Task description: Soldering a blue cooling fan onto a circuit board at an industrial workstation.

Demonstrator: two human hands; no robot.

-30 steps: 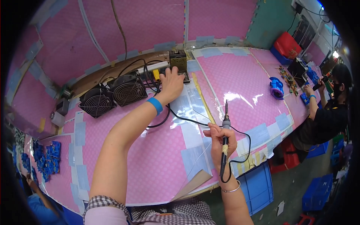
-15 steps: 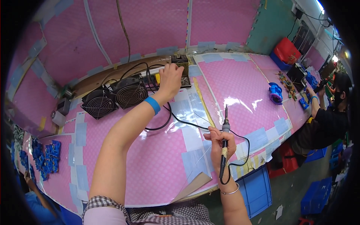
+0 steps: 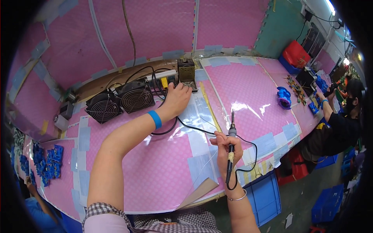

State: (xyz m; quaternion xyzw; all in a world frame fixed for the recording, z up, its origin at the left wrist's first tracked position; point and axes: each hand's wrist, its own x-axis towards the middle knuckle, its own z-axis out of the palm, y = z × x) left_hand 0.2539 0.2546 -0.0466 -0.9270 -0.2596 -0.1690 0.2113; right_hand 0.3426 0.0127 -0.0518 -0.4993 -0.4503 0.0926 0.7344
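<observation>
My right hand is closed around the grey-and-black handle of a soldering iron, its metal tip pointing up and away from me. A thin wire runs by the fingers of that hand; whether they pinch it I cannot tell. Reaching forward, my left hand has its fingers bent down at the low tray in front of a metal soldering stand. What lies under those fingertips is hidden. Beside them is a yellow plug in a white power strip.
Two black fans stand left of my left hand, with a black cable looping before them. Blue parts are piled at far left. One blue-purple part sits at right, near a co-worker. A blue crate is below the table edge.
My left hand has come down from the upper part of the soldering stand to its tray, uncovering the stand's front. The right hand and the iron have barely moved.
</observation>
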